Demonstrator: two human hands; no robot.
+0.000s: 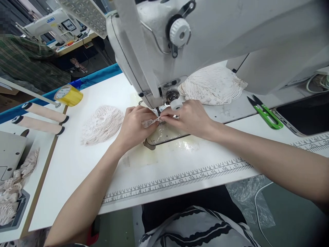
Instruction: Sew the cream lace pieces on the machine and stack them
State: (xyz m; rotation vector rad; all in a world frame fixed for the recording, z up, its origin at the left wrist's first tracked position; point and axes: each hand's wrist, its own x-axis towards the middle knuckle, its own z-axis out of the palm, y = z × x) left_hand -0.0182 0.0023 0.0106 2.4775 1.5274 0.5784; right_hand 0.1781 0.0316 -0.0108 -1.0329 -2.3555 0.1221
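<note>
Both of my hands meet under the head of a white sewing machine (216, 37), close to its needle and presser foot. My left hand (137, 125) is closed on a small piece of pale lace (149, 122), part of which shows between the fingers. The fingertips of my right hand (191, 118) pinch the same lace from the other side, beside the presser foot. A ring sits on one right finger. Left of my hands lies a pile of cream lace pieces (104, 124). A second lace stack (213, 84) rests behind my right hand.
Green thread snips (268, 116) and a phone (305, 115) lie at the right. A yellow tape roll (69, 95) and thread cones (38, 125) stand at the left. A printed ruler (164, 185) runs along the front edge. A person in a plaid sleeve (28, 63) is at the far left.
</note>
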